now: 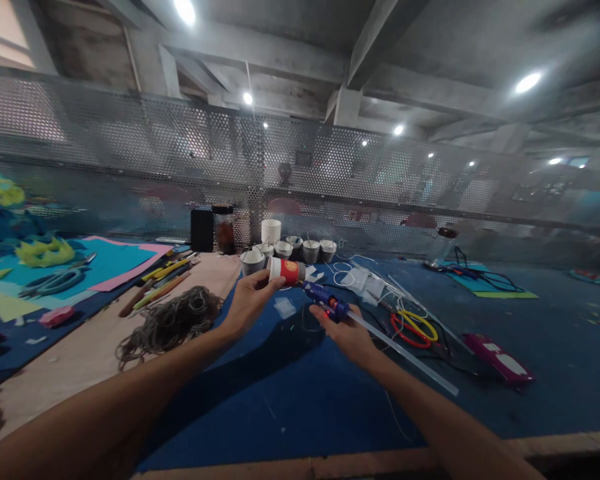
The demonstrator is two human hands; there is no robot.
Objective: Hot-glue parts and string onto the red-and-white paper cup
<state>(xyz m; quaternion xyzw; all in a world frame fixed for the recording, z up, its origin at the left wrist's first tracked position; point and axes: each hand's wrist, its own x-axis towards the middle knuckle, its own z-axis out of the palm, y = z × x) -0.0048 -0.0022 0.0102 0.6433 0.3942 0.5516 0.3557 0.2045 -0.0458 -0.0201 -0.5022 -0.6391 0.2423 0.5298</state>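
The left hand [250, 297] grips a paper cup [286, 271], fingers curled round its white base, the cup lying on its side in the air with its red band toward the right. The right hand [347, 333] is closed on a blue glue gun [325, 300], whose nozzle points left and up, its tip just beside the cup's far end; whether they touch is hard to tell at this blur. A clear glue stick [405, 353] runs out of the gun's back, slanting down to the right over the wrist. Both hands hover above the blue surface [290, 400], close together, the cup between them and slightly higher.

Just behind the cup stands a cluster of grey cups [290, 252] and a stack of white cups [271, 231]. To the left lies a tangle of grey cord [173, 323] on a tan sheet [80, 360], with pencils [163, 280] beyond. Right of the hands lie red and yellow wire loops [413, 327] and a magenta tool [497, 357]. At far left, scissors [55, 280] rest on coloured paper [115, 260].
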